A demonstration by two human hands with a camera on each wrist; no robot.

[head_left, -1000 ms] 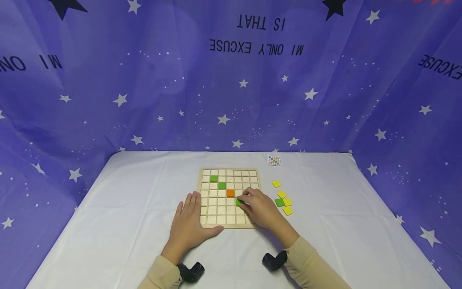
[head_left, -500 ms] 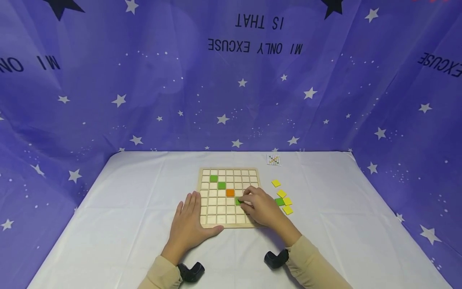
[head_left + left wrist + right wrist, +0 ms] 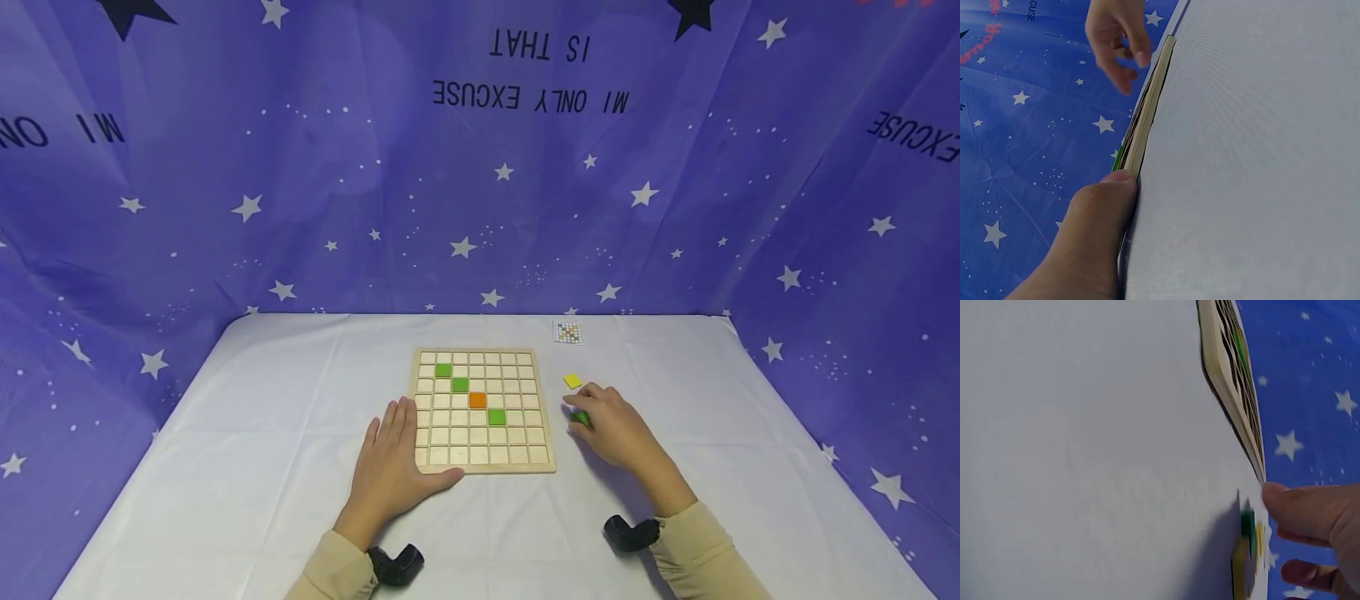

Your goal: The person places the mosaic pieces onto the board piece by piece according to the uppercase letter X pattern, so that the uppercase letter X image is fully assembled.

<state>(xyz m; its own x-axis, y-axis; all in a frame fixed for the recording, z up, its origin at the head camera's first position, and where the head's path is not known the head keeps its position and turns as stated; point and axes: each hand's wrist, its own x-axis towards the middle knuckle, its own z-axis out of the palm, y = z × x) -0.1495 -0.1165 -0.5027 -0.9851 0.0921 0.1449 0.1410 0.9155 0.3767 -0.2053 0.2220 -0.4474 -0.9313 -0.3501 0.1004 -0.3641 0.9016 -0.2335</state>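
Head view: the left hand (image 3: pixel 390 467) lies flat, grip released, steadying the wooden board (image 3: pixel 482 411) on the counter (image 3: pixel 262 450). The right hand (image 3: pixel 611 425) curls over a green tile (image 3: pixel 581 417) right of the board.

Right wrist view: fingers (image 3: pixel 1307 509) hover just above that tile; whether it is already pinched I cannot tell. Best pinch its edges cleanly, leaving the yellow tiles (image 3: pixel 1239 565) undisturbed.
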